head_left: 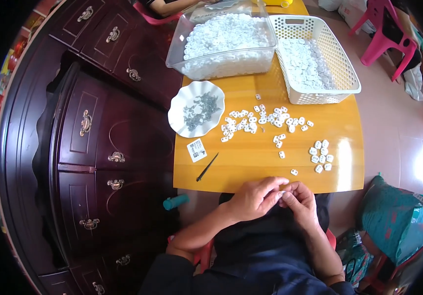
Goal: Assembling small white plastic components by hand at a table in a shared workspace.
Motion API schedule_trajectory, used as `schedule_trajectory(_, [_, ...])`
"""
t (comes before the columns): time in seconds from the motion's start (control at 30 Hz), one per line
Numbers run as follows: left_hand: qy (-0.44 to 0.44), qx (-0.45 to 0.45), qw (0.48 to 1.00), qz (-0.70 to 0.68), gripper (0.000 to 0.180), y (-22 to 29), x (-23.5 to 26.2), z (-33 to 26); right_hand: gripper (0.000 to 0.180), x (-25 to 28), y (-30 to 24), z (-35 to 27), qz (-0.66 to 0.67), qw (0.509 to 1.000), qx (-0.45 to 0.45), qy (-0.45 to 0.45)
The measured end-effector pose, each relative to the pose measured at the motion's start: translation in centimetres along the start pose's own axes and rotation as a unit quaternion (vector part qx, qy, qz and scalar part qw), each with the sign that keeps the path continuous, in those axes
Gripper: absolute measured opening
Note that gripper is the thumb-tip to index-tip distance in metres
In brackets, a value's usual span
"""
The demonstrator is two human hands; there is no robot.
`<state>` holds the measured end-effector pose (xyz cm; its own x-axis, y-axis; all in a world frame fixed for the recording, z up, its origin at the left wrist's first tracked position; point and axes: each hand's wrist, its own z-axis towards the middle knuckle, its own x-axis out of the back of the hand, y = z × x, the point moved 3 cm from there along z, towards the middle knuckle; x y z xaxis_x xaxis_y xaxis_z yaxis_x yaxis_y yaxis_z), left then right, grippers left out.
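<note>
My left hand [256, 199] and my right hand [302, 202] meet just off the table's near edge, above my lap. Between their fingertips they pinch a small white plastic piece [282, 193], mostly hidden by the fingers. Ahead of them many small white pieces with dark holes [248, 122] lie scattered over the table [231, 167]. A single white piece [294, 172] rests closest to my hands. To the right sits a separate group of rounder white pieces [321, 156]. A scalloped white dish [177, 115] holds small dark grey parts [201, 110].
At the back stand a clear bin [172, 61] and a white perforated basket [342, 59], both filled with white pieces. A black pointed tool [207, 167] and a printed card [196, 150] lie at left. Dark drawers [88, 123] flank the table; another person's arm [169, 7] shows behind.
</note>
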<state>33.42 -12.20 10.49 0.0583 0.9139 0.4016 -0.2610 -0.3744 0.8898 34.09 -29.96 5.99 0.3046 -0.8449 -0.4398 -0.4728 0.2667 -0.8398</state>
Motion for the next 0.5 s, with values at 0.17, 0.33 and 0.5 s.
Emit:
schedule_trajectory(0.17, [0.113, 0.056, 0.966, 0.225, 0.020, -1.0, 5.4, 0.3, 0.005, 1.8, 0.3, -0.2, 0.092, 0.995, -0.002, 0.041])
schedule_trajectory(0.33, [0.188, 0.083, 0.889, 0.409, 0.023, -3.9, 10.8, -2.6, 0.007, 2.6, 0.4, -0.5, 0.102, 0.993, 0.007, 0.059])
schedule_trajectory(0.5, [0.161, 0.134, 0.889, 0.407, 0.010, -5.5, 10.9, -4.6, 0.010, 2.7, 0.4, -0.9, 0.126, 0.989, -0.026, 0.067])
